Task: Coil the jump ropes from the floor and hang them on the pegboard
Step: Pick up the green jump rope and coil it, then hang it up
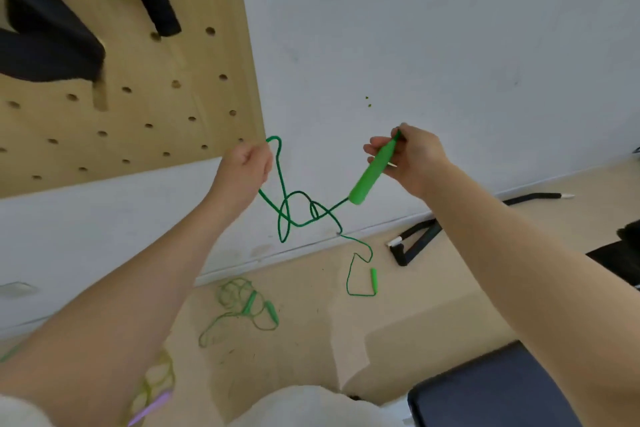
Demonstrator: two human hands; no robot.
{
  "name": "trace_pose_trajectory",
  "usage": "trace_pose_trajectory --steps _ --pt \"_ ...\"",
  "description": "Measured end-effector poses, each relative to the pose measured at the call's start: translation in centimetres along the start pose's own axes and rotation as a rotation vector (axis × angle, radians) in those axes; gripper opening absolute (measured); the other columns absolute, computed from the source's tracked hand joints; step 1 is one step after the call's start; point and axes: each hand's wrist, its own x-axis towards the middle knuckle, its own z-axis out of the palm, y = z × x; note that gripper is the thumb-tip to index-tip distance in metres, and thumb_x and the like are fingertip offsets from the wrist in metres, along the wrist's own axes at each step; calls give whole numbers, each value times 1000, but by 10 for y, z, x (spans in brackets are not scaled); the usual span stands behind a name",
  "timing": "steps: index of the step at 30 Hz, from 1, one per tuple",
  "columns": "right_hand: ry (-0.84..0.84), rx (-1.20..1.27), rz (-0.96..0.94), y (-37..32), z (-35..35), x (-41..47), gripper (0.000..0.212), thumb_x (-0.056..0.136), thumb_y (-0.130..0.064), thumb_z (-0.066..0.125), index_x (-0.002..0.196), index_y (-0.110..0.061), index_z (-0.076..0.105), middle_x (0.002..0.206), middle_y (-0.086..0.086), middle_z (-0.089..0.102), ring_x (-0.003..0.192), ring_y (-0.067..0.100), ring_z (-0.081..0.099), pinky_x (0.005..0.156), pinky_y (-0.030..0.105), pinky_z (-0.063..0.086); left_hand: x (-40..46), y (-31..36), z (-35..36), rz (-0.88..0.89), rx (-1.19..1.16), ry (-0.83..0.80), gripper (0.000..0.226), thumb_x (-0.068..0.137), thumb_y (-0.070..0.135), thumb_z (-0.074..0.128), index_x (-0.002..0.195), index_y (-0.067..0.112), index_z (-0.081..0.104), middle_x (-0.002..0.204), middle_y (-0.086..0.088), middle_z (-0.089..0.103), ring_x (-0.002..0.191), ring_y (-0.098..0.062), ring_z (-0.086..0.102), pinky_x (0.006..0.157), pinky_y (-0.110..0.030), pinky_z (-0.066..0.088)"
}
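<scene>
The right hand [412,156] is curled round a green handle [372,172], pinching its upper end so the fat end points down and to the left. The left hand [247,163] is closed round the cord of the same green jump rope [298,211], a small loop of cord standing up just above its knuckles. Between the two hands the cord sags in a loose tangle of crossed loops — it hangs in front of the white wall [415,28] — then trails down to the floor [311,340], where the rope's second handle [374,277] lies near the skirting.

Nearest the camera, at the bottom edge, sit a pale rounded shape too blurred to name and a dark blue cushion-like surface [491,392] at the lower right. By the left forearm a yellow-green rope with a lilac handle [152,392] lies on the floor. Further out, a lighter green rope [242,305] lies in a loose heap, both its handles resting among the coils. To the right, against the wall, lies a black rope with white-tipped ends [426,236].

Up on the wall at the left hangs the wooden pegboard [156,107], its holes in rows — dark garments [45,35] hang from its upper part. No lettering or brand mark can be read on any of these.
</scene>
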Motion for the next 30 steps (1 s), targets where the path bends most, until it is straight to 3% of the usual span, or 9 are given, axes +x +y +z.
trace_pose_trajectory --steps 3,6,9,12,17,21,25,28,30 --pt "-143 71 -25 -10 5 -17 30 101 -18 33 76 -10 47 61 8 68 77 27 67 77 41 54 6 -17 -7 -347 770 -109 32 97 14 37 128 8 43 127 -16 47 112 -32 46 85 -37 40" --pt "-365 -56 -68 -16 11 -32 29 100 -17 40 77 -11 56 77 5 72 91 23 65 89 38 51 -10 6 6 -116 517 -160 46 102 29 29 144 10 27 147 -7 31 136 -27 28 107 -35 25" --pt "-490 -357 -213 -24 22 -46 22 95 -19 51 84 -15 70 100 -1 70 106 17 61 100 35 44 -26 61 20 34 -72 -310 48 101 43 19 127 17 50 124 3 57 122 -16 51 98 -28 39" --pt "-492 -489 -359 -40 31 -60 18 92 -19 55 86 -7 68 85 1 63 88 15 61 92 32 45 -27 105 25 52 -314 -416 62 99 50 14 109 12 62 98 -2 69 96 -18 66 87 -30 51" --pt "-452 -787 -452 -66 37 -85 15 89 -23 58 81 -14 67 72 -10 61 75 9 52 70 23 42 -33 132 26 56 -308 -401 50 95 53 35 86 9 56 48 7 35 44 -14 37 55 -26 41" --pt "-276 -1019 -681 -62 46 -96 27 87 -21 54 64 -8 59 57 -5 49 54 11 42 51 18 32 -40 131 18 64 -270 -446 44 97 46 39 77 10 54 43 8 20 41 -12 18 45 -22 27" --pt "-160 -826 -852 -60 61 -98 44 88 -17 55 50 -16 33 49 -5 33 47 8 27 49 23 25 -39 135 3 133 -327 -457 49 100 40 32 72 7 56 40 7 24 37 -12 23 43 -20 31" --pt "-248 -775 -876 -66 64 -97 13 88 -12 57 80 -21 52 89 -7 56 76 3 49 73 21 38 -39 128 -16 146 -333 -522 47 102 33 28 80 4 58 41 4 32 38 -13 34 46 -21 35" --pt "-494 -843 -687 -65 65 -97 42 87 1 49 116 -28 50 138 -8 40 121 5 41 99 24 32 -40 123 -29 158 -300 -575 45 102 27 28 86 2 61 44 1 37 41 -14 38 48 -22 37"
